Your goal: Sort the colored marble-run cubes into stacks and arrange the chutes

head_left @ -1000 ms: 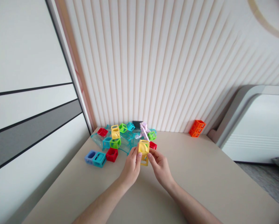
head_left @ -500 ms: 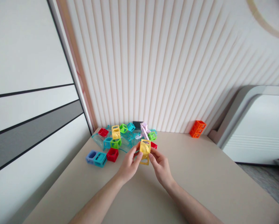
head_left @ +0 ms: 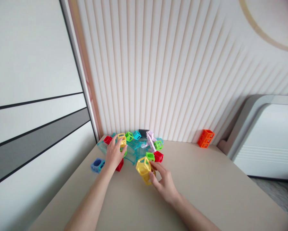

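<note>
My right hand (head_left: 165, 183) pinches a joined pair of yellow open-frame cube blocks (head_left: 144, 166) near the middle of the table, holding them tilted. At the pile on the left, my left hand (head_left: 114, 154) reaches with spread fingers to another yellow cube block (head_left: 122, 139). Its fingertips are at that block's edge; whether they touch it I cannot tell. Partly behind this hand are a green cube, a red cube block (head_left: 120, 165) and a blue cube block (head_left: 97, 165). Just beyond the held pair sit a green cube (head_left: 150, 156) and a red cube (head_left: 158, 156).
Teal see-through pieces (head_left: 131, 154), lilac pieces (head_left: 151, 141) and more coloured cubes lie along the ribbed wall (head_left: 144, 64). A stack of orange cubes (head_left: 205, 139) stands at the table's back right. A white and grey panel (head_left: 269, 128) rises beyond the right edge.
My left hand has let go of the yellow pair and moved left to the pile. My right hand keeps the pair, now lower and more tilted. The view has shifted slightly.
</note>
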Tool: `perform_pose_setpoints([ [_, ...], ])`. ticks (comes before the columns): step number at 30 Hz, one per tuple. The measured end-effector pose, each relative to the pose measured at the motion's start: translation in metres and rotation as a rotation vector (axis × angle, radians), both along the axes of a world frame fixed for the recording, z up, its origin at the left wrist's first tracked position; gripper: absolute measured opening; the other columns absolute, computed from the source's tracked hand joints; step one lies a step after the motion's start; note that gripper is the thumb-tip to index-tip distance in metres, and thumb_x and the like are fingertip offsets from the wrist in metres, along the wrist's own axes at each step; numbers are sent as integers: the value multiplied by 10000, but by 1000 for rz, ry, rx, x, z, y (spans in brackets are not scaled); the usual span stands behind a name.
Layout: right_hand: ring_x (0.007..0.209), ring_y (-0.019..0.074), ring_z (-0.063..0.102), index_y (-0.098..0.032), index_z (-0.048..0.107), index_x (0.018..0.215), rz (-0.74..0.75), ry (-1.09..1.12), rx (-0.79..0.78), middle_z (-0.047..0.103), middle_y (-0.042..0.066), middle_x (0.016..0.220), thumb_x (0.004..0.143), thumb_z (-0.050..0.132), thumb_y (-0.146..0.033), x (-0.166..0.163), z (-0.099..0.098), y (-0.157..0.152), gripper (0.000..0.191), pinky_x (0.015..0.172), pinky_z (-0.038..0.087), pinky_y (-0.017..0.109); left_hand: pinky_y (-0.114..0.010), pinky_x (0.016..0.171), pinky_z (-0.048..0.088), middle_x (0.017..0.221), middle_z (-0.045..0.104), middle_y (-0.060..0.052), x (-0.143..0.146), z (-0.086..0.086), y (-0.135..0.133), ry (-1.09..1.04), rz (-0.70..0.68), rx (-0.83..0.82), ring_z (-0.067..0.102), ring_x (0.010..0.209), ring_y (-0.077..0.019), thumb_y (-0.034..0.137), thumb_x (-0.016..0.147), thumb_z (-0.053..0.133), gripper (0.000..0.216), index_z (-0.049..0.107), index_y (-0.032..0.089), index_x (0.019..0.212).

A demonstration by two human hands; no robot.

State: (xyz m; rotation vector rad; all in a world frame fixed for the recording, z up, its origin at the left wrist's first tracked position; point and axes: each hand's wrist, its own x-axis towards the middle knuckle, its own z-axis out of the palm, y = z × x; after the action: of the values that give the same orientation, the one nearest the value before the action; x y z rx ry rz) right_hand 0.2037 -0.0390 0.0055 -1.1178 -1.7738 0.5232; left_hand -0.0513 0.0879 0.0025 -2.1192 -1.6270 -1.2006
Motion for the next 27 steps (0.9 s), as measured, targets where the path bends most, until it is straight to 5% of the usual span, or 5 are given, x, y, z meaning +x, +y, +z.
perform_pose_setpoints([
  [6,940,254,671,-180,643,1263,113,-220,36,720,129,1081,929,558,-349,-1,6,-6,385,861,547,375,-516,1038,502,1292,557,-166,3,-7,3,-104,-84,25,555,1273,-345,290,887,606,210,596,198,1076],
  [14,899,256,651,-197,635,1248,303,-499,123,709,108,1034,845,589,-358,-3,7,-6,437,844,503,378,-514,1043,497,1416,507,-180,8,-11,-1,-157,-145,56,483,1366,-341,210,914,551,97,524,216,1007],
  [22,907,254,633,-220,627,1271,288,-563,100,697,100,1050,846,608,-348,-2,17,-8,444,865,495,386,-493,1093,463,1466,484,-150,16,3,-14,-190,-183,132,449,1399,-317,130,886,557,117,527,225,947],
  [27,1139,307,593,-232,570,1358,191,-391,137,612,145,1301,910,602,-415,3,14,-7,485,1015,449,462,-492,1104,458,1482,507,-119,23,13,-40,-178,-351,178,424,1421,-320,114,849,605,142,563,239,901],
])
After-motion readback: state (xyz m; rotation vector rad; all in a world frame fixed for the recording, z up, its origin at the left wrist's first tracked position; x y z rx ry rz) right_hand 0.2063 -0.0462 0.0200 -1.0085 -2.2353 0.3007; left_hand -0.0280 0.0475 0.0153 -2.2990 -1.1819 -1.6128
